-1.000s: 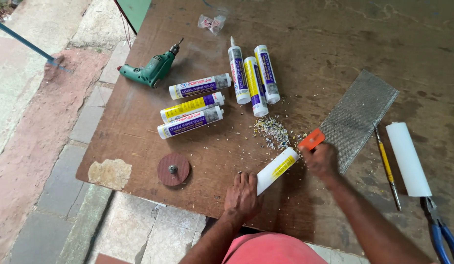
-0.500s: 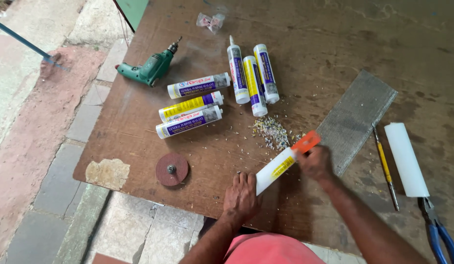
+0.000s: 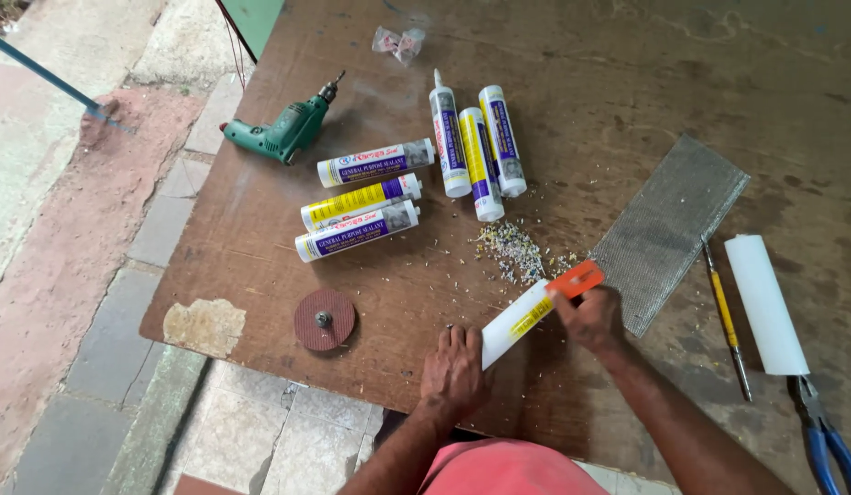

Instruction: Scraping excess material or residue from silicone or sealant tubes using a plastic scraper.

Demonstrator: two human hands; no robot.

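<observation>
I see a white-and-yellow tube lying on the brown board, close to its near edge. Its long axis runs on a diagonal — butt end low and toward the left hand, nozzle end up and away toward the right hand. Both hands are on it, one at each end.

The left hand lies palm down with the fingers flat and stretched forward, tips pressing on the butt end of the tube; it pins rather than wraps. The right hand is closed around an orange knife, whose tip meets the tube's far end. I cannot make out the blade itself.

Just beyond the knife lies a scatter of pale shavings, between the tube and the other tubes. Three of those lie side by side pointing away from me, and three more lie crosswise to their left.

Right of the right hand sits a grey mesh sheet, nearly touching the knuckles, then a yellow pencil, a white roll and blue pliers. Well off to the left are a green drill and a round disc.
</observation>
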